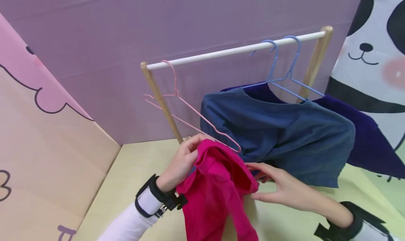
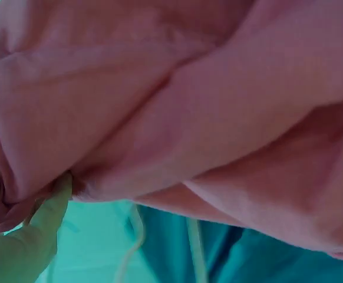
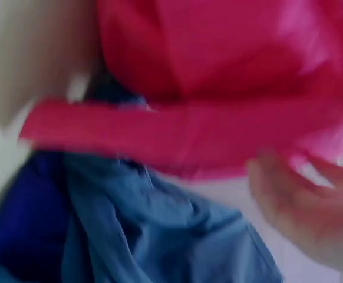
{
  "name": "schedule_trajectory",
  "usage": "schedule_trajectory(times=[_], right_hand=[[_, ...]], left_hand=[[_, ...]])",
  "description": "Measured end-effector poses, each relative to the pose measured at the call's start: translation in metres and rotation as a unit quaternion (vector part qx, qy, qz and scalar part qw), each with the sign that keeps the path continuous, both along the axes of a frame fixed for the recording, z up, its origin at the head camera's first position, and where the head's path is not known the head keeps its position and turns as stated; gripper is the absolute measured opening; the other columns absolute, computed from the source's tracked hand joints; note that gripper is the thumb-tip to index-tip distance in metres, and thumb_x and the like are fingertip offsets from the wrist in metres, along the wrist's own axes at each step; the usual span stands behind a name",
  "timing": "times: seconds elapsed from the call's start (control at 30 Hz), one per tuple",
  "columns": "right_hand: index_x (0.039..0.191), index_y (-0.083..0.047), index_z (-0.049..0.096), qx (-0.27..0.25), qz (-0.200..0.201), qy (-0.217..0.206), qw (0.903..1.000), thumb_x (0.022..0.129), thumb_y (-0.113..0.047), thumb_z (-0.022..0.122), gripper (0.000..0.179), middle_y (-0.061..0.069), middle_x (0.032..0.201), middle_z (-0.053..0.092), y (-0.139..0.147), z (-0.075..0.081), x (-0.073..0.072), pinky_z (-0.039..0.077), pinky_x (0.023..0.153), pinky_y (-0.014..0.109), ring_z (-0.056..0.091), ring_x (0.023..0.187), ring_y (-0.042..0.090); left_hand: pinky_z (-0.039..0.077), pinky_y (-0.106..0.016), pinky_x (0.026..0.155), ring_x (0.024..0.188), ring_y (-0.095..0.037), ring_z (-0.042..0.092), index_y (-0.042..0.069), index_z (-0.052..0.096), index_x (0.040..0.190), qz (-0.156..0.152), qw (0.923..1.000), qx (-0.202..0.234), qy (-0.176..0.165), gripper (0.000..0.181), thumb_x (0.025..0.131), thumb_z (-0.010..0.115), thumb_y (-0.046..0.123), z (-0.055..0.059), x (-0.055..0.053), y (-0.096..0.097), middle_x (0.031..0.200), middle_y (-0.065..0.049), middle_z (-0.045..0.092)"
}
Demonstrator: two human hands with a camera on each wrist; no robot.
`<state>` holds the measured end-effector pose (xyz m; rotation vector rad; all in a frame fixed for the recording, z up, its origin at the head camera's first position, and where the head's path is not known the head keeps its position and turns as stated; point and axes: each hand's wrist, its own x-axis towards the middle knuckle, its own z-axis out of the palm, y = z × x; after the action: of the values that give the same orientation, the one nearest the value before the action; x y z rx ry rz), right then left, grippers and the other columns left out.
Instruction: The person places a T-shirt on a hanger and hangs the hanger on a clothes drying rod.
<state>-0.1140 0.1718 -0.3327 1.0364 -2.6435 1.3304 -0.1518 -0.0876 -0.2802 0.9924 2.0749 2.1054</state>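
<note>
The wooden rack (image 1: 237, 50), white-railed, stood before me on a pale yellow surface (image 1: 123, 184). From its rail hung a blue-grey top (image 1: 284, 132), a navy garment (image 1: 370, 142) behind it. The bright pink garment (image 1: 210, 202) was between my hands, in front of the pink hanger (image 1: 176, 92) on the rail. My left hand (image 1: 180, 160) pinched its upper edge; my right hand (image 1: 278, 184), loosely spread, was at its other side, contact unclear.
</note>
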Motion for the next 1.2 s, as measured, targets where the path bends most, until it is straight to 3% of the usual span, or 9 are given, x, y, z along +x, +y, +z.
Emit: schedule_trajectory(times=[0.07, 0.17, 0.33, 0.5, 0.67, 0.87, 1.0, 1.1, 1.2], right_hand=[[0.124, -0.022, 0.040, 0.020, -0.014, -0.007, 0.9997, 0.073, -0.043, 0.066, 0.061, -0.002, 0.111, 0.055, -0.008, -0.008, 0.000, 0.051, 0.072, 0.037, 0.053, 0.088, 0.009], [0.119, -0.017, 0.045, 0.034, -0.033, 0.011, 0.9988, 0.071, -0.036, 0.071, 0.058, -0.003, 0.105, 0.058, -0.015, -0.020, -0.003, 0.052, 0.071, 0.037, 0.054, 0.086, 0.008], [0.097, -0.016, 0.059, 0.016, -0.023, 0.033, 0.9990, 0.076, -0.015, 0.066, 0.022, -0.004, 0.088, 0.064, -0.014, -0.034, -0.012, 0.052, 0.067, 0.036, 0.057, 0.079, 0.007], [0.090, -0.014, 0.062, -0.023, -0.019, -0.049, 0.9984, 0.083, -0.018, 0.059, 0.008, -0.004, 0.078, 0.062, -0.009, -0.036, -0.020, 0.050, 0.062, 0.032, 0.055, 0.070, 0.008], [0.087, -0.008, 0.060, -0.056, -0.040, -0.150, 0.9864, 0.085, -0.019, 0.056, 0.012, 0.002, 0.067, 0.060, -0.008, -0.037, -0.025, 0.047, 0.056, 0.027, 0.054, 0.060, 0.013], [0.091, 0.001, 0.058, -0.112, -0.077, -0.236, 0.9624, 0.087, -0.019, 0.054, 0.022, 0.012, 0.073, 0.066, -0.010, -0.039, -0.029, 0.053, 0.061, 0.032, 0.062, 0.067, 0.024], [0.093, 0.003, 0.058, -0.129, -0.096, -0.256, 0.9532, 0.086, -0.021, 0.055, 0.025, 0.010, 0.075, 0.066, -0.010, -0.040, -0.032, 0.053, 0.061, 0.032, 0.062, 0.068, 0.024], [0.094, 0.004, 0.057, -0.135, -0.099, -0.264, 0.9499, 0.086, -0.022, 0.055, 0.027, 0.009, 0.076, 0.066, -0.010, -0.042, -0.033, 0.053, 0.062, 0.031, 0.062, 0.068, 0.025], [0.099, 0.004, 0.057, -0.134, -0.113, -0.268, 0.9473, 0.086, -0.023, 0.055, 0.029, 0.008, 0.080, 0.066, -0.009, -0.043, -0.034, 0.053, 0.063, 0.030, 0.062, 0.070, 0.023]], left_hand=[[0.042, -0.022, 0.069, 0.086, -0.018, 0.050, -0.006, 0.051, 0.095, -0.005, 0.9997, -0.006, -0.022, 0.015, 0.085, 0.042, 0.000, -0.009, 0.001, 0.004, 0.092, -0.001, 0.056], [0.040, -0.020, 0.063, 0.080, -0.014, 0.048, -0.005, 0.052, 0.092, -0.014, 0.9974, 0.006, -0.070, 0.014, 0.086, 0.040, -0.001, -0.020, 0.002, 0.007, 0.086, 0.000, 0.053], [0.039, -0.019, 0.060, 0.076, -0.012, 0.047, 0.012, 0.056, 0.084, -0.004, 0.9906, 0.034, -0.133, 0.019, 0.088, 0.039, 0.003, -0.036, 0.002, 0.001, 0.081, 0.002, 0.052], [0.041, -0.022, 0.065, 0.085, -0.015, 0.048, 0.009, 0.059, 0.088, 0.053, 0.9805, 0.017, -0.189, 0.017, 0.088, 0.042, 0.006, -0.052, -0.002, -0.009, 0.086, 0.000, 0.053], [0.041, -0.024, 0.067, 0.087, -0.016, 0.048, 0.002, 0.057, 0.101, 0.088, 0.9673, -0.033, -0.235, 0.019, 0.088, 0.046, 0.011, -0.069, -0.007, -0.021, 0.092, -0.002, 0.054], [0.040, -0.026, 0.065, 0.083, -0.016, 0.048, 0.001, 0.054, 0.105, 0.101, 0.9630, -0.080, -0.237, 0.022, 0.090, 0.044, 0.013, -0.082, -0.009, -0.032, 0.095, -0.004, 0.052], [0.043, -0.023, 0.063, 0.076, -0.014, 0.054, 0.000, 0.050, 0.111, 0.118, 0.9594, -0.068, -0.247, 0.027, 0.093, 0.039, 0.017, -0.085, -0.008, -0.039, 0.095, -0.005, 0.054], [0.046, -0.025, 0.069, 0.082, -0.015, 0.055, 0.001, 0.046, 0.115, 0.128, 0.9630, -0.062, -0.229, 0.032, 0.093, 0.041, 0.022, -0.085, -0.006, -0.044, 0.098, -0.007, 0.054], [0.045, -0.031, 0.076, 0.091, -0.018, 0.053, 0.008, 0.043, 0.121, 0.115, 0.9700, -0.104, -0.188, 0.037, 0.088, 0.052, 0.022, -0.086, -0.002, -0.048, 0.106, -0.009, 0.051]])
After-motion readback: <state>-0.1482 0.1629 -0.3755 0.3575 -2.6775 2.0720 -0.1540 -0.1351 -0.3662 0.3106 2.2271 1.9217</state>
